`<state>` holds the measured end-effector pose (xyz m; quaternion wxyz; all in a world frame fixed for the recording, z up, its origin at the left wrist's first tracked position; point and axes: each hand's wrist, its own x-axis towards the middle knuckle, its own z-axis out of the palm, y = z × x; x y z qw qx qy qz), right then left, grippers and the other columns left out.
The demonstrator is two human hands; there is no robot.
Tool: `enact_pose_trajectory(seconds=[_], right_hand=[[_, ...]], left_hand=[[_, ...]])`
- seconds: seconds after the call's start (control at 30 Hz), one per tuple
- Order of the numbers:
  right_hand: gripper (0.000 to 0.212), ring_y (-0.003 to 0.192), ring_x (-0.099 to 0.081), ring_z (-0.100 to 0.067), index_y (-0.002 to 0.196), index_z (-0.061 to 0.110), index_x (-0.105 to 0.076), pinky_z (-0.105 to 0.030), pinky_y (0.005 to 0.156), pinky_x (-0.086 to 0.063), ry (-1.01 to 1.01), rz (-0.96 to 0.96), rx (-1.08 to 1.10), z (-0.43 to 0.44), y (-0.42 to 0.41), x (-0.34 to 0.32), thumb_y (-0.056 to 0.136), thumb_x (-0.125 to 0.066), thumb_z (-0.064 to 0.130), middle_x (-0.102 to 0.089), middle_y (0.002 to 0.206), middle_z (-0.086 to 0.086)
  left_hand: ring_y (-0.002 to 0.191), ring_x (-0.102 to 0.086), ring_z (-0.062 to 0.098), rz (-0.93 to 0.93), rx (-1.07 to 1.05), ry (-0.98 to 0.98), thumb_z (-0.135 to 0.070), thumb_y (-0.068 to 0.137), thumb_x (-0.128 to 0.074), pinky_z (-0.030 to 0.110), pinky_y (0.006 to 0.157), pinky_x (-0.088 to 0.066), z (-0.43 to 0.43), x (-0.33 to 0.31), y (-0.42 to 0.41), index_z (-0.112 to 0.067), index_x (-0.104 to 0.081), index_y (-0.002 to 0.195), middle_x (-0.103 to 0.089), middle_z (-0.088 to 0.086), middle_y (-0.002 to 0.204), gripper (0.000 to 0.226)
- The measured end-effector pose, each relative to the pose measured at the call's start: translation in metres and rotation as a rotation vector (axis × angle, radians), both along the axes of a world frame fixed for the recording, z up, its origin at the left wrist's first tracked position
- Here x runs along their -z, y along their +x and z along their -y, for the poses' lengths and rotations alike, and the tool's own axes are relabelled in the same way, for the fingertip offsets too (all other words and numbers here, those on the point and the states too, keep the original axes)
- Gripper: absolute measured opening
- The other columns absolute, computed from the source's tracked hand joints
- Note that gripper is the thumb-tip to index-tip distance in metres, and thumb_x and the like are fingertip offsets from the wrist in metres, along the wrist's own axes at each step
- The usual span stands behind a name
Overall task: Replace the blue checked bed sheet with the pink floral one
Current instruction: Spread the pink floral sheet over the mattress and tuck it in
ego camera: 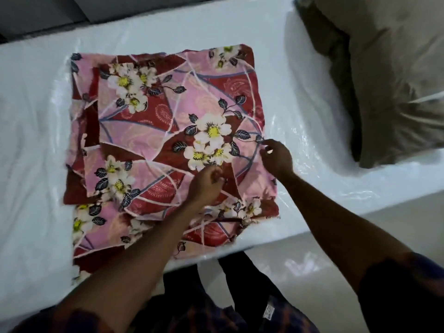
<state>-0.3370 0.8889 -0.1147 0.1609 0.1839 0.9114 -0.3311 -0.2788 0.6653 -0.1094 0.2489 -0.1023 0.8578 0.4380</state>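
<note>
Two hands [206, 182] [276, 156] pinch edges of pink floral sheet [153, 131] — mattress [33, 116] around.

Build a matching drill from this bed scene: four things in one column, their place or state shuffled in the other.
1 pink floral sheet
2 pillow
3 mattress
4 right hand

A wrapped in shiny plastic
B at the sheet's right edge
C folded, lying flat
D at the mattress's right end

Pairs: 1-C, 2-D, 3-A, 4-B
</note>
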Motion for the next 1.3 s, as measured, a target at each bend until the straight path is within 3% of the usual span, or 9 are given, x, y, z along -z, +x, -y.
enact_pose_trajectory(seconds=[0.13, 0.3, 0.4, 0.6, 0.7, 0.87, 1.1, 1.23, 1.3], right_hand=[[0.028, 0.099, -0.066, -0.015, 0.122, 0.032, -0.068, -0.032, 0.087, -0.055, -0.116, 0.060, -0.459, 0.062, 0.034, 0.007, 0.095, -0.061, 0.029, -0.066, 0.128, 0.004], [0.035, 0.114, -0.060, -0.029, 0.126, 0.034, -0.063, -0.045, 0.087, -0.056, 0.081, 0.293, -0.732, 0.106, 0.100, 0.028, 0.092, -0.055, 0.040, -0.058, 0.130, -0.004], [0.032, 0.101, -0.068, -0.032, 0.110, 0.024, -0.065, -0.040, 0.082, -0.054, 0.174, 0.431, -0.695, 0.115, 0.139, 0.032, 0.094, -0.051, 0.048, -0.069, 0.110, -0.007], [0.028, 0.095, -0.069, -0.030, 0.107, 0.023, -0.067, -0.035, 0.076, -0.054, 0.153, 0.330, -0.684, 0.164, 0.131, 0.028, 0.094, -0.051, 0.042, -0.072, 0.107, -0.006], [0.027, 0.104, -0.066, -0.030, 0.115, 0.023, -0.065, -0.032, 0.077, -0.049, 0.061, 0.254, -0.750, 0.210, 0.103, 0.027, 0.093, -0.058, 0.036, -0.070, 0.116, -0.006], [0.056, 0.119, -0.055, -0.030, 0.138, 0.025, -0.052, -0.043, 0.092, -0.052, 0.005, 0.138, -0.851, 0.291, 0.075, 0.031, 0.090, -0.065, 0.050, -0.058, 0.132, -0.007], [0.060, 0.125, -0.046, -0.030, 0.145, 0.025, -0.042, -0.046, 0.092, -0.052, 0.069, -0.004, -0.677, 0.380, 0.050, 0.039, 0.090, -0.063, 0.038, -0.046, 0.141, -0.007], [0.061, 0.126, -0.047, -0.030, 0.142, 0.023, -0.043, -0.046, 0.090, -0.053, -0.020, 0.007, -0.466, 0.419, 0.017, 0.050, 0.089, -0.066, 0.043, -0.047, 0.140, -0.006], [0.061, 0.123, -0.049, -0.031, 0.139, 0.023, -0.044, -0.046, 0.090, -0.051, 0.000, 0.006, -0.438, 0.433, -0.003, 0.053, 0.088, -0.067, 0.047, -0.049, 0.134, -0.007]], left_hand=[[0.111, -0.060, 0.023, 0.080, 0.043, -0.204, -0.008, 0.090, -0.068, 0.032, 0.087, -0.050, 0.090, 0.033, 0.031, -0.015, -0.061, 0.129, -0.062, 0.004, 0.127, 0.040], [0.100, -0.061, 0.020, 0.034, 0.304, -0.299, -0.012, 0.086, -0.075, 0.029, 0.083, -0.049, 0.139, 0.042, 0.087, -0.014, -0.075, 0.109, -0.059, 0.003, 0.115, 0.024], [0.098, -0.064, 0.020, 0.079, 0.272, -0.205, -0.009, 0.085, -0.072, 0.036, 0.086, -0.055, 0.148, 0.048, 0.110, -0.016, -0.074, 0.109, -0.061, 0.003, 0.113, 0.024], [0.092, -0.066, 0.020, 0.096, -0.283, -0.163, -0.015, 0.089, -0.067, 0.037, 0.078, -0.057, 0.187, 0.047, 0.115, -0.022, -0.067, 0.099, -0.068, 0.000, 0.106, 0.012], [0.097, -0.063, 0.023, 0.099, -0.508, -0.164, -0.015, 0.090, -0.067, 0.036, 0.081, -0.054, 0.224, 0.046, 0.107, -0.017, -0.061, 0.119, -0.065, 0.007, 0.116, 0.030], [0.106, -0.060, 0.028, 0.208, -0.845, 0.064, -0.015, 0.090, -0.068, 0.032, 0.074, -0.047, 0.274, 0.055, 0.096, -0.018, -0.040, 0.143, -0.058, 0.010, 0.129, 0.060], [0.096, -0.063, 0.020, 0.233, -0.697, 0.223, -0.012, 0.090, -0.071, 0.030, 0.076, -0.053, 0.282, 0.065, 0.063, -0.017, -0.056, 0.120, -0.064, -0.003, 0.101, 0.034], [0.085, -0.065, 0.022, 0.242, -0.570, 0.267, -0.027, 0.082, -0.077, 0.034, 0.074, -0.050, 0.297, 0.076, 0.045, -0.012, -0.065, 0.098, -0.072, 0.013, 0.095, 0.024], [0.083, -0.067, 0.023, 0.198, -0.490, 0.165, -0.047, 0.075, -0.070, 0.038, 0.078, -0.053, 0.311, 0.079, 0.033, -0.014, -0.069, 0.093, -0.074, 0.007, 0.088, 0.038]])
